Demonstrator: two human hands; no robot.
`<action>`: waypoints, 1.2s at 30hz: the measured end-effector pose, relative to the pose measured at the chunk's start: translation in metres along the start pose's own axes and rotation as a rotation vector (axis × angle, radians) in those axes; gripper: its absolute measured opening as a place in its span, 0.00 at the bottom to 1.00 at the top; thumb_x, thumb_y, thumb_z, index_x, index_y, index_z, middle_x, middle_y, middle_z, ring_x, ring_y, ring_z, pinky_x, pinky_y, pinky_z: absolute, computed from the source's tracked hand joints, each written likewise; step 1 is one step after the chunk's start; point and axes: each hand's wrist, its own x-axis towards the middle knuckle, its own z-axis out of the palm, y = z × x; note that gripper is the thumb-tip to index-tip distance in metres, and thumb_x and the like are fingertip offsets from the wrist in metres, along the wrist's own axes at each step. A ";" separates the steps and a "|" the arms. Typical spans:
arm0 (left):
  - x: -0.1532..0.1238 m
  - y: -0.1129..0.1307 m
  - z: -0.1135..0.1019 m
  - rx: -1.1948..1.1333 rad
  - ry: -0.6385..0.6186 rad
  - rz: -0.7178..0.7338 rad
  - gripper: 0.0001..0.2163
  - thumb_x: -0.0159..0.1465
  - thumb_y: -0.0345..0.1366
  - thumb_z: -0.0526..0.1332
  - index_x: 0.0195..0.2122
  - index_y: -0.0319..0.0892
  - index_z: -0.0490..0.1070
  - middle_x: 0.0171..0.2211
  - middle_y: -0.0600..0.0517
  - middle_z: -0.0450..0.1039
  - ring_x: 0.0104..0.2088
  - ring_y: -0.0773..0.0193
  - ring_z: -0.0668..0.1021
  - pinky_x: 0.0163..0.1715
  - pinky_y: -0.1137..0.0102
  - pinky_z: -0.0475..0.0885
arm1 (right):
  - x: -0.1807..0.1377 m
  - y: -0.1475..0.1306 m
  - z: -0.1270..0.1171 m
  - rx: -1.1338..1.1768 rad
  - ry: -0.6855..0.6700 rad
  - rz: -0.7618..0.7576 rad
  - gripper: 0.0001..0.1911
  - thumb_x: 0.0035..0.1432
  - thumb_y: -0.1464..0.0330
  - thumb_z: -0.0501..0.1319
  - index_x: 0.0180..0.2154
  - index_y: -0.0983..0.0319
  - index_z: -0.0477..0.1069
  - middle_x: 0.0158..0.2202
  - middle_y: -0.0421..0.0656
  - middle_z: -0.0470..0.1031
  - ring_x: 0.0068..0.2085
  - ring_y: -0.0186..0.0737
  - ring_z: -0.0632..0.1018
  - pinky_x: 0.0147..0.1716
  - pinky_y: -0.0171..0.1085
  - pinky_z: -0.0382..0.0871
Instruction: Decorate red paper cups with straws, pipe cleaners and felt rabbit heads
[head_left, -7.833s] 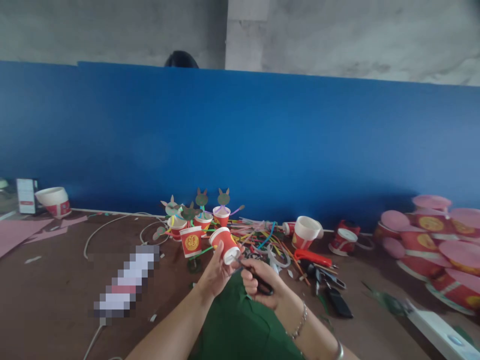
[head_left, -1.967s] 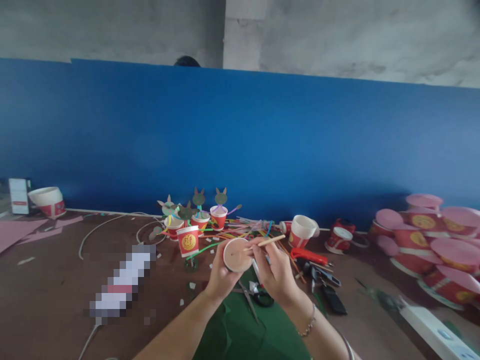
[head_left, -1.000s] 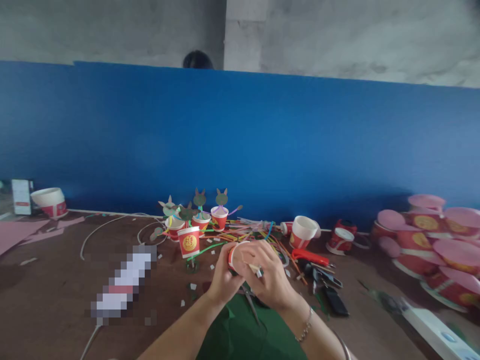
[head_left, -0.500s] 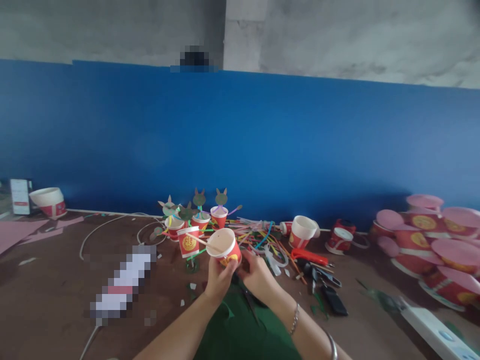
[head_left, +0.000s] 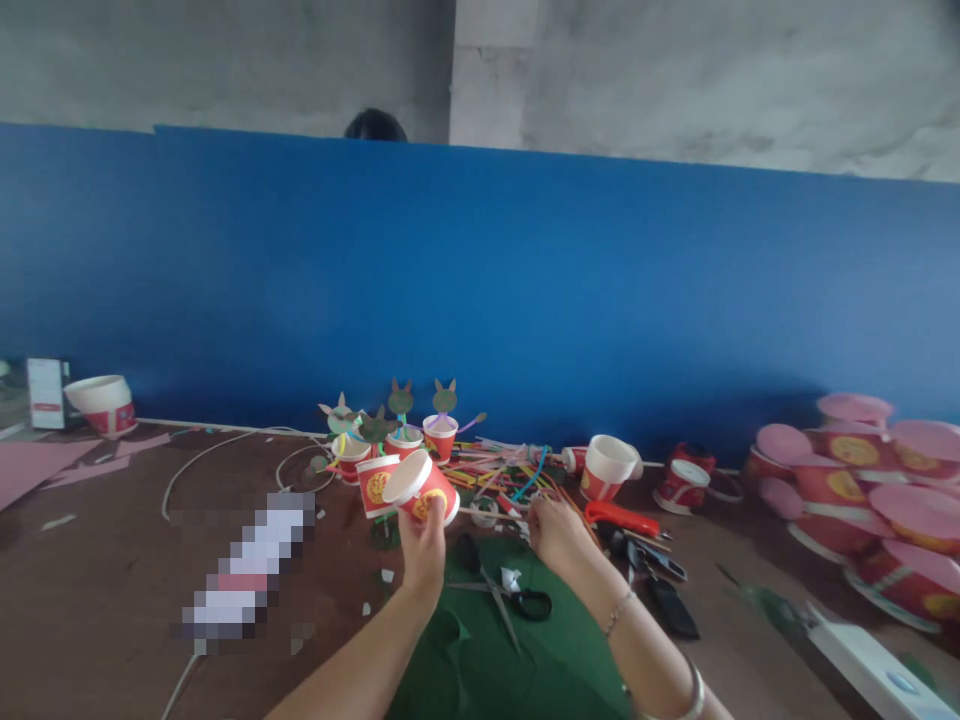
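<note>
Cup (head_left: 421, 487) grasped in left hand (head_left: 424, 556), tipped left; at its base, stick (head_left: 491, 513) pinched in right hand (head_left: 561, 537); nearer, open scissors (head_left: 496, 594)!

1. A left hand (head_left: 424, 555) grips a tilted red-and-white paper cup (head_left: 420, 487), its mouth angled left.
2. To the cup's right, the right hand (head_left: 559, 535) pinches a thin stick (head_left: 491, 513) reaching the cup's base.
3. Nearer the viewer than the cup, open scissors (head_left: 499, 595) lie on green material (head_left: 540, 665).
4. Behind the cup, cat-eared figures (head_left: 445, 402) rise before a blue partition (head_left: 480, 280).
5. Far right of the cup, pink-topped cups (head_left: 844, 488) sit piled.
</note>
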 end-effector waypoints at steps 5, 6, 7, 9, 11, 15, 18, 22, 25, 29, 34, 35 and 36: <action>0.009 -0.004 -0.003 -0.053 0.113 -0.073 0.25 0.54 0.50 0.63 0.49 0.42 0.65 0.45 0.46 0.72 0.44 0.59 0.76 0.42 0.70 0.70 | 0.004 0.027 -0.017 -0.047 0.041 0.157 0.11 0.49 0.79 0.54 0.33 0.69 0.73 0.33 0.57 0.78 0.36 0.49 0.78 0.29 0.35 0.62; 0.011 -0.006 -0.003 -0.089 0.105 -0.110 0.25 0.54 0.50 0.63 0.49 0.43 0.65 0.44 0.47 0.72 0.43 0.60 0.76 0.42 0.70 0.70 | 0.005 0.030 -0.020 -0.046 0.054 0.180 0.09 0.51 0.78 0.54 0.33 0.68 0.73 0.32 0.57 0.78 0.35 0.48 0.78 0.28 0.35 0.62; 0.012 -0.007 -0.003 -0.129 0.083 -0.155 0.24 0.54 0.51 0.63 0.48 0.44 0.66 0.42 0.47 0.73 0.41 0.61 0.77 0.41 0.69 0.71 | 0.006 0.032 -0.023 -0.031 0.075 0.191 0.09 0.53 0.75 0.54 0.33 0.67 0.72 0.31 0.54 0.78 0.34 0.47 0.78 0.27 0.35 0.61; 0.013 -0.006 -0.001 -0.189 0.022 -0.224 0.23 0.53 0.53 0.62 0.44 0.42 0.67 0.35 0.49 0.74 0.34 0.61 0.78 0.37 0.67 0.73 | 0.007 0.030 -0.025 0.069 0.131 0.164 0.09 0.56 0.70 0.53 0.29 0.64 0.71 0.27 0.48 0.77 0.30 0.43 0.77 0.25 0.34 0.60; 0.012 -0.003 0.002 -0.251 -0.062 -0.308 0.23 0.52 0.56 0.62 0.38 0.40 0.68 0.27 0.51 0.73 0.27 0.62 0.78 0.32 0.66 0.73 | 0.006 0.021 -0.024 0.252 0.149 0.075 0.13 0.57 0.66 0.53 0.23 0.62 0.67 0.21 0.42 0.72 0.26 0.38 0.75 0.24 0.32 0.59; 0.008 0.009 0.005 -0.339 -0.149 -0.505 0.24 0.52 0.58 0.60 0.32 0.38 0.68 0.21 0.51 0.73 0.23 0.62 0.77 0.28 0.68 0.73 | 0.000 -0.005 -0.014 0.678 -0.043 -0.034 0.10 0.55 0.65 0.54 0.24 0.61 0.64 0.17 0.36 0.68 0.20 0.32 0.70 0.18 0.29 0.59; 0.007 0.013 0.006 -0.384 -0.147 -0.551 0.22 0.54 0.56 0.60 0.32 0.38 0.68 0.20 0.52 0.74 0.22 0.64 0.77 0.26 0.71 0.72 | -0.006 -0.021 -0.009 0.856 -0.193 -0.024 0.03 0.51 0.68 0.56 0.28 0.62 0.66 0.21 0.37 0.73 0.18 0.29 0.69 0.16 0.27 0.61; 0.007 0.012 0.004 -0.435 -0.213 -0.583 0.22 0.57 0.56 0.58 0.29 0.37 0.68 0.19 0.50 0.74 0.21 0.65 0.77 0.24 0.73 0.71 | -0.011 -0.031 -0.007 0.846 -0.249 -0.039 0.07 0.52 0.67 0.56 0.23 0.62 0.64 0.18 0.37 0.74 0.14 0.27 0.66 0.12 0.25 0.58; 0.007 0.012 0.003 -0.466 -0.233 -0.667 0.24 0.57 0.57 0.57 0.28 0.36 0.68 0.18 0.49 0.73 0.20 0.65 0.76 0.23 0.73 0.71 | -0.013 -0.036 -0.006 0.855 -0.262 -0.061 0.09 0.52 0.67 0.56 0.22 0.62 0.65 0.18 0.38 0.74 0.14 0.28 0.67 0.12 0.26 0.58; 0.007 0.015 0.003 -0.503 -0.260 -0.757 0.23 0.57 0.57 0.57 0.30 0.36 0.69 0.19 0.51 0.72 0.20 0.67 0.75 0.22 0.74 0.71 | -0.014 -0.044 -0.002 0.843 -0.173 -0.075 0.06 0.53 0.66 0.56 0.28 0.62 0.69 0.18 0.37 0.74 0.16 0.30 0.69 0.15 0.28 0.60; 0.005 0.016 0.004 -0.473 -0.356 -0.875 0.23 0.58 0.56 0.57 0.31 0.36 0.69 0.20 0.53 0.71 0.17 0.71 0.73 0.16 0.77 0.66 | -0.018 -0.051 0.006 0.768 0.164 -0.174 0.27 0.50 0.66 0.61 0.52 0.64 0.60 0.22 0.35 0.71 0.27 0.38 0.75 0.31 0.35 0.67; 0.004 0.016 0.004 -0.460 -0.376 -0.891 0.23 0.58 0.56 0.57 0.31 0.37 0.69 0.20 0.53 0.71 0.17 0.71 0.72 0.15 0.78 0.64 | -0.018 -0.051 0.008 0.759 0.178 -0.171 0.33 0.49 0.66 0.61 0.56 0.65 0.55 0.22 0.35 0.71 0.27 0.38 0.75 0.31 0.35 0.66; 0.004 0.016 0.004 -0.446 -0.400 -0.903 0.23 0.58 0.56 0.57 0.31 0.37 0.69 0.20 0.53 0.71 0.17 0.71 0.72 0.14 0.78 0.63 | -0.018 -0.051 0.008 0.757 0.166 -0.156 0.38 0.48 0.66 0.62 0.59 0.65 0.51 0.22 0.34 0.70 0.27 0.38 0.74 0.30 0.35 0.66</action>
